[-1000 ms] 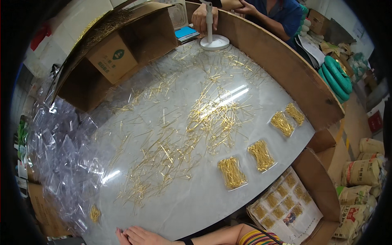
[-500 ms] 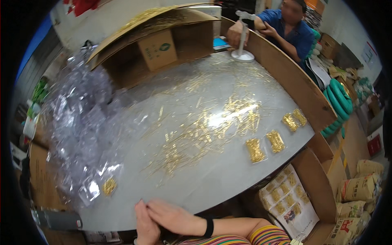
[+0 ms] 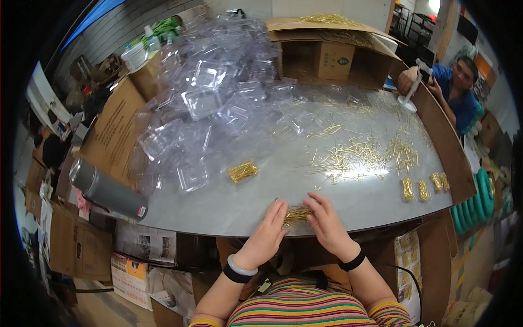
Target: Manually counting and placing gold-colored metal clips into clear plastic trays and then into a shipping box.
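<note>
While the left hand (image 3: 267, 231) and right hand (image 3: 328, 226) cup its two ends, a bundle of gold wire hooks (image 3: 297, 215) sits between them at the near edge of the counter (image 3: 212, 213).

Left fingers together, right ones slightly spread; hooks held between the two hands, though whether resting on the surface or just above it is hard to tell. Second gold bundle (image 3: 243, 171) ahead of the left hand, near a heap of clear plastic trays (image 3: 201, 103). Loose gold hooks (image 3: 354, 155) scattered right of that; small gold packs (image 3: 407, 189) rowed near the right edge. Grey bottle (image 3: 111, 191) at far left.
</note>
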`<move>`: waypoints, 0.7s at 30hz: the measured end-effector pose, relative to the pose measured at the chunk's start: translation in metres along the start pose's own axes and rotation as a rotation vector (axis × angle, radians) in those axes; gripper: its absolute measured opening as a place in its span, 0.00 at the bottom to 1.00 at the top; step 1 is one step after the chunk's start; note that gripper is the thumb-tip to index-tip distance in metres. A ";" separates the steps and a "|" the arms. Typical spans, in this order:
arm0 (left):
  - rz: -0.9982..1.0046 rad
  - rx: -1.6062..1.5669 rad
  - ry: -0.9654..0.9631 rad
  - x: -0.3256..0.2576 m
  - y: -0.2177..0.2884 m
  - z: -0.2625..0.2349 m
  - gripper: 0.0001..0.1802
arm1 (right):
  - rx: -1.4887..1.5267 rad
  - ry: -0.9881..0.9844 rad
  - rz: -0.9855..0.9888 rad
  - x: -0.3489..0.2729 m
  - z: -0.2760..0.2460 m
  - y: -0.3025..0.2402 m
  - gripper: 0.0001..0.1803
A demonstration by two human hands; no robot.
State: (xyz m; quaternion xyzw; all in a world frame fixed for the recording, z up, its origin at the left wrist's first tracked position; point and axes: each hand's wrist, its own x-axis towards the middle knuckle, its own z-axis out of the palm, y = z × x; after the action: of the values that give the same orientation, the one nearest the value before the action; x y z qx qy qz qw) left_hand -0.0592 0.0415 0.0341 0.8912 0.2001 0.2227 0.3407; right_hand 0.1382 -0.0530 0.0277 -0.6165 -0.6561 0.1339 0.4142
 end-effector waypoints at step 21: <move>-0.055 0.218 0.247 0.000 -0.001 0.052 0.35 | -0.372 -0.111 -0.052 0.000 0.016 -0.017 0.24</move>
State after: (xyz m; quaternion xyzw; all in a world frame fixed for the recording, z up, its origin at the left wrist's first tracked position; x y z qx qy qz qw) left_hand -0.0319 0.0154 -0.0013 0.8829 0.2878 0.2979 0.2211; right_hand 0.1151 -0.0512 0.0289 -0.6569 -0.7070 0.0334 0.2598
